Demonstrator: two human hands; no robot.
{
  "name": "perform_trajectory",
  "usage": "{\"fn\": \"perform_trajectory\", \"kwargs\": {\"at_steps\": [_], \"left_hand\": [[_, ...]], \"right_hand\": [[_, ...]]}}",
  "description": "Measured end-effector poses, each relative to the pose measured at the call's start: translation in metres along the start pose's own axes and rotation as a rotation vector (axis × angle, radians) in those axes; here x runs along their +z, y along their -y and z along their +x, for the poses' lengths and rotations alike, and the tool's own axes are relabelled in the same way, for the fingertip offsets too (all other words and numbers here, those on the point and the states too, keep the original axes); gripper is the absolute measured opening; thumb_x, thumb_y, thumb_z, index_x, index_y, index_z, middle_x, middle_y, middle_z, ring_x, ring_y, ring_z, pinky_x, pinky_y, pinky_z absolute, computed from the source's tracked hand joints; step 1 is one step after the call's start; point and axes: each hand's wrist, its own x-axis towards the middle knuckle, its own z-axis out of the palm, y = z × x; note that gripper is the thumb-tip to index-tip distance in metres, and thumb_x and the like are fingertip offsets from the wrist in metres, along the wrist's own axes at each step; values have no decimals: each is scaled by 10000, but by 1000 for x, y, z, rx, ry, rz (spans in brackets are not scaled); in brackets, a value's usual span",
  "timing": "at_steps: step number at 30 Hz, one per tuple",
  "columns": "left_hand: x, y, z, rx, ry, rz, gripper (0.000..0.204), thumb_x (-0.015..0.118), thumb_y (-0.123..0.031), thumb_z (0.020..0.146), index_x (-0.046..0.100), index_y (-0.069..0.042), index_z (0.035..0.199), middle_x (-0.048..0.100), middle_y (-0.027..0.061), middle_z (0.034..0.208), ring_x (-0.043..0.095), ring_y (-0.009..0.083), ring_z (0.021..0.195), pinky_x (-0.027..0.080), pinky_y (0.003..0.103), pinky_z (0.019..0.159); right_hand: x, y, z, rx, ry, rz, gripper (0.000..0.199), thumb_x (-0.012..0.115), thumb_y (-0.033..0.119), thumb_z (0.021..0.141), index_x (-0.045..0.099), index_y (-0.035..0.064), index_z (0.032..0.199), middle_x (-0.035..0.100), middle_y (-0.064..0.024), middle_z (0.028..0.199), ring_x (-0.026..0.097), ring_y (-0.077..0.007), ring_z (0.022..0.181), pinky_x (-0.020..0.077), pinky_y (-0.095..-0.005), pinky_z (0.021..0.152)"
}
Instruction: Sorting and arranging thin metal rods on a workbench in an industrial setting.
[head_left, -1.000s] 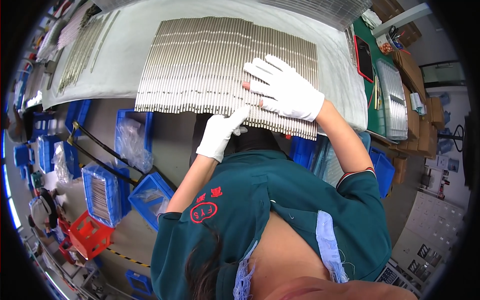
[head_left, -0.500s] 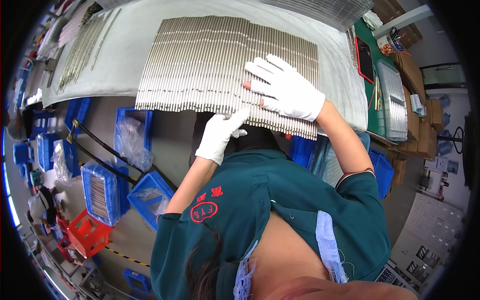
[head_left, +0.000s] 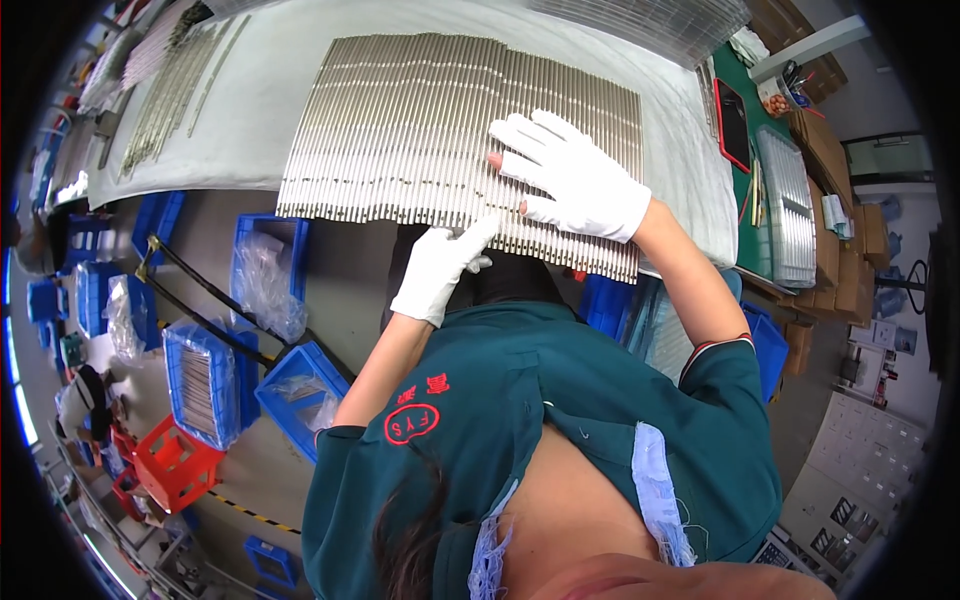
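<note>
A wide row of slim, silvery metal rods [head_left: 400, 130] lies side by side on the white-covered table [head_left: 270, 100], their near ends reaching past its front edge. My right hand [head_left: 580, 180], in a white glove with some fingertips bare, rests flat across the right part of the row with its fingers spread. At the near ends, around the middle, is my gloved left hand [head_left: 438, 270]. Its forefinger stretches along the rod ends and the thumb stands apart below. The other left fingers are partly hidden, and I see nothing gripped in this hand.
More thin rods [head_left: 170, 105] lie at the table's far left. Clear plastic trays [head_left: 640, 25] stand at the back. To the right are a red-edged phone [head_left: 732, 125] and a clear tray [head_left: 787, 205] on a green surface. Blue bins [head_left: 300, 385] and a red stool [head_left: 178, 462] occupy the floor.
Both hands keep almost the same place and pose. The view has shifted very slightly, with the table and rods a little farther right in it.
</note>
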Motion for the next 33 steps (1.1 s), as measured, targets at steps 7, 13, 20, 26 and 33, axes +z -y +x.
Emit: {"fn": "perform_trajectory", "kwargs": {"at_steps": [7, 13, 20, 26, 33], "left_hand": [[0, -1, -4, -35, 46, -196, 238, 657, -256, 801, 609, -25, 824, 427, -23, 538, 398, 66, 471, 489, 293, 582], [-5, 7, -2, -56, 67, -160, 259, 686, -260, 777, 572, -54, 670, 449, -24, 578, 392, 51, 470, 491, 268, 571], [-2, -2, -4, 3, 15, -130, 251, 639, -262, 817, 589, -34, 726, 425, -23, 517, 384, 61, 446, 493, 291, 586], [-13, 5, 0, -25, 101, -100, 250, 650, -253, 804, 608, -15, 738, 458, -11, 542, 397, 64, 458, 499, 296, 589], [-1, -11, -3, 8, -50, -214, 234, 676, -251, 785, 599, -40, 721, 476, -22, 606, 389, 62, 457, 491, 273, 555]], "right_hand": [[5, 1, 8, -27, 22, -20, 534, 453, 416, 857, 462, 64, 1258, 384, -149, 1347, 342, -275, 1261, 190, -423, 1072], [5, 1, 9, -25, 29, -23, 533, 448, 421, 860, 465, 64, 1255, 384, -151, 1347, 342, -281, 1261, 191, -426, 1071], [5, 1, 8, -30, 35, -29, 536, 446, 428, 859, 468, 65, 1252, 382, -151, 1349, 343, -287, 1260, 194, -429, 1069], [6, 1, 8, -24, 40, -31, 536, 450, 431, 856, 466, 78, 1259, 371, -148, 1359, 336, -286, 1266, 188, -427, 1072], [3, 3, 8, -19, 35, -23, 529, 473, 416, 846, 467, 88, 1261, 373, -140, 1360, 332, -285, 1269, 191, -426, 1069]]}}
